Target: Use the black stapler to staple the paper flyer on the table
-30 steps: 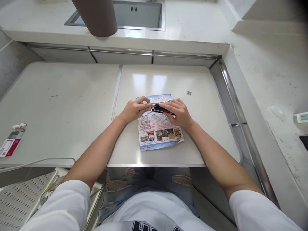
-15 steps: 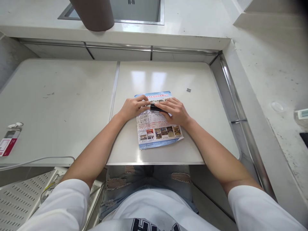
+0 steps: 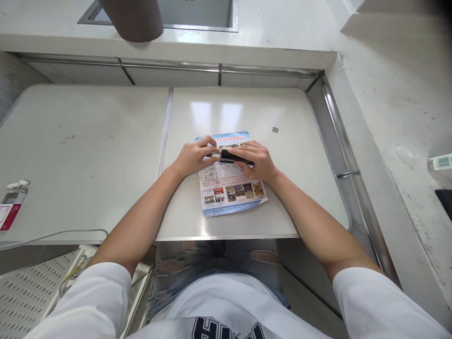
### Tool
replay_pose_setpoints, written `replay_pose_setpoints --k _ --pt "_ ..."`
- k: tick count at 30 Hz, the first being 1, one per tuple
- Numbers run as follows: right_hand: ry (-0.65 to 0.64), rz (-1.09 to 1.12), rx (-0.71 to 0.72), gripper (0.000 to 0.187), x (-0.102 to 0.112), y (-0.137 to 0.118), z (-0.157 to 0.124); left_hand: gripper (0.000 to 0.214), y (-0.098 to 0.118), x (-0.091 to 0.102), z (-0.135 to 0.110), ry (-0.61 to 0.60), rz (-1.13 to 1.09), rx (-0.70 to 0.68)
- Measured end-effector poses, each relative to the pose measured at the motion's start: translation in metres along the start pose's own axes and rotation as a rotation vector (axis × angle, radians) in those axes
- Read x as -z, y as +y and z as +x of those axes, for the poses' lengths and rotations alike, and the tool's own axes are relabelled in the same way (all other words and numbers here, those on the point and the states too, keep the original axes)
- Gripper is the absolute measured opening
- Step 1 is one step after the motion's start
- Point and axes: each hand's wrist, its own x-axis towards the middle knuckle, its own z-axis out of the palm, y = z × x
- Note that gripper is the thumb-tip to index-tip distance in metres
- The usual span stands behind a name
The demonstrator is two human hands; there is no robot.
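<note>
Pinning the leaflet flat, left hand fingers pressed together at 9 o'clock, right hand clamped on black stapler; squeeze straight down, probably.

- We sit in a kitchen: a steel sink is sunk into the pale stone counter.
- We work at white tables below it.

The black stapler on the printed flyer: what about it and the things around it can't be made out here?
Head view only:
- Black stapler: mostly covered by the right hand and left hand.
- Printed paper flyer: text too small to read.
- Small grey metal piece: too tiny to identify.
- Brown cylinder: cut off by the top edge.
</note>
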Motion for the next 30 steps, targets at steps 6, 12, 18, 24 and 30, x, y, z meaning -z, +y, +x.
replay_pose_setpoints --k 6,12,18,24,30 --pt "0.064 0.108 -0.078 0.042 0.004 -0.003 0.003 0.022 0.003 0.002 0.000 0.023 -0.098 0.008" --pt "0.155 0.271 -0.233 0.040 0.015 -0.003 0.001 0.022 0.004 0.003 0.001 0.071 -0.277 -0.008" --pt "0.234 0.451 -0.335 0.040 0.030 0.010 -0.004 0.022 0.011 0.008 0.005 0.157 -0.340 0.014" --pt "0.146 0.460 -0.281 0.038 0.026 0.005 -0.001 0.029 0.010 0.002 0.005 0.084 -0.358 -0.010" --pt "0.076 0.421 -0.162 0.036 0.006 -0.017 0.006 0.036 0.022 0.001 0.005 -0.052 -0.330 -0.077"
